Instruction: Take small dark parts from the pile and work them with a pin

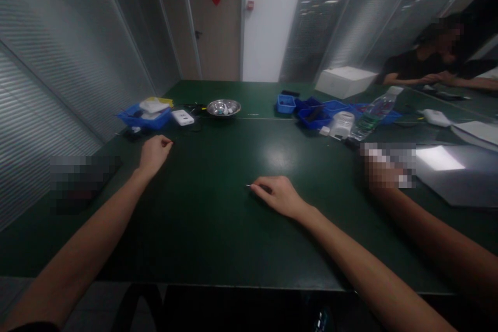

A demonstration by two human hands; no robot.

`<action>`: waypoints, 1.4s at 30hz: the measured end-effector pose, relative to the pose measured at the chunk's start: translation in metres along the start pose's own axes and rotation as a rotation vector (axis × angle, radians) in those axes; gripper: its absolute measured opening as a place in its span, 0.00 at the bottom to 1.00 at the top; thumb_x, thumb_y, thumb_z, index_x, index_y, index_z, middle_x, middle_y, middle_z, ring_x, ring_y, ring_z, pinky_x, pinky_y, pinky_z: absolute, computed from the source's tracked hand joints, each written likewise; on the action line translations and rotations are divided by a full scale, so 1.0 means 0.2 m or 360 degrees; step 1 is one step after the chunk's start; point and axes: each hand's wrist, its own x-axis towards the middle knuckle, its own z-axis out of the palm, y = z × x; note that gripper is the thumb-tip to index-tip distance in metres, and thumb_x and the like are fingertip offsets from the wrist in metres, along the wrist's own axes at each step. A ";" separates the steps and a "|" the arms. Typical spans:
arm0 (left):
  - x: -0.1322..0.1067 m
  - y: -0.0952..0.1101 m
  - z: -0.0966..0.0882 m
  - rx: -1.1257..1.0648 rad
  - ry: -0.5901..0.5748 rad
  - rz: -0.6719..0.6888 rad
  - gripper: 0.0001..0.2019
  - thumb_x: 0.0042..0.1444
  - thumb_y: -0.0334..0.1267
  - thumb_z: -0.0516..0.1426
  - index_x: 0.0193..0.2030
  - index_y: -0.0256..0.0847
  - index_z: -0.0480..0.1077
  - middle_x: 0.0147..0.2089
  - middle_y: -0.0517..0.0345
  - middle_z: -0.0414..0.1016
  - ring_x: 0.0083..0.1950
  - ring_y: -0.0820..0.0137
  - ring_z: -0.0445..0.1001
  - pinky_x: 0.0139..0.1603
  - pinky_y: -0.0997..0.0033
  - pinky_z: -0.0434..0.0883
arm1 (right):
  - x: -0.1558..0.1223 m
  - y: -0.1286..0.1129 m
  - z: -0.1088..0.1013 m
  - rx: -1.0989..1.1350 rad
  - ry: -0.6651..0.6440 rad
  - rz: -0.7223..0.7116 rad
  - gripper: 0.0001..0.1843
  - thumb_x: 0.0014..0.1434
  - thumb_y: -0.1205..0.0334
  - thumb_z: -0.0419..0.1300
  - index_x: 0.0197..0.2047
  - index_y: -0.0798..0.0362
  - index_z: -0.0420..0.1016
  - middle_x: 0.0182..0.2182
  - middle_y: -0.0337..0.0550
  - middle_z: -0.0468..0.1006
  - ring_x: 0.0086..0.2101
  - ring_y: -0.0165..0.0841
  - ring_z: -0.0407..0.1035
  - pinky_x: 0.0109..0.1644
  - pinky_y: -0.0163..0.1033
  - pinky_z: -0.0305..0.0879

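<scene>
My left hand (154, 154) is over the left part of the green table (210, 207), its fingers pinched together. A tiny dark bit shows at the fingertips, too small to name. Closest to this hand are a white box-shaped device (182, 118) and a blue basket (151, 120) with a white item and a yellow tray on it. Near the table's middle, my right hand (278, 194) is closed around a thin dark tool (265, 187). Its short shiny tip points left beyond the thumb; the rest is hidden in the palm.
Another person's arm (424, 223) reaches in from the right, beside a laptop-like grey panel (459, 176). A metal bowl (223, 108) with small items stands farther back. Blue bins (286, 104), a clear bottle (375, 114) and a white box (345, 82) stand back right. A person sits beyond.
</scene>
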 end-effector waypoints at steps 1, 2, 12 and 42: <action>0.00 0.01 0.00 0.0024 -0.0005 -0.0007 0.07 0.60 0.39 0.61 0.42 0.41 0.78 0.46 0.47 0.80 0.48 0.56 0.77 0.51 0.63 0.69 | 0.00 0.00 0.00 0.0003 0.0001 -0.0005 0.18 0.74 0.50 0.52 0.47 0.49 0.81 0.35 0.39 0.82 0.31 0.30 0.73 0.37 0.36 0.64; 0.00 0.01 0.00 0.0033 -0.0009 -0.0013 0.07 0.60 0.39 0.61 0.42 0.41 0.78 0.45 0.47 0.80 0.47 0.56 0.77 0.51 0.63 0.69 | 0.00 0.00 0.00 0.0005 0.0003 -0.0010 0.18 0.74 0.50 0.52 0.47 0.49 0.81 0.35 0.39 0.82 0.31 0.30 0.73 0.37 0.36 0.64; -0.02 0.14 -0.02 -0.0283 -0.0337 0.0089 0.06 0.59 0.40 0.63 0.40 0.42 0.80 0.41 0.52 0.81 0.41 0.61 0.78 0.43 0.65 0.70 | 0.00 -0.01 0.00 -0.0061 0.0038 -0.0047 0.18 0.74 0.50 0.51 0.46 0.49 0.80 0.35 0.40 0.82 0.31 0.30 0.73 0.35 0.35 0.62; -0.67 1.04 0.09 -0.0937 -0.0944 0.1101 0.10 0.69 0.42 0.57 0.51 0.43 0.77 0.47 0.52 0.74 0.46 0.65 0.72 0.46 0.65 0.70 | -0.05 0.05 -0.07 -0.0321 0.0010 -0.0014 0.12 0.71 0.55 0.56 0.42 0.50 0.80 0.32 0.40 0.81 0.30 0.31 0.73 0.35 0.35 0.58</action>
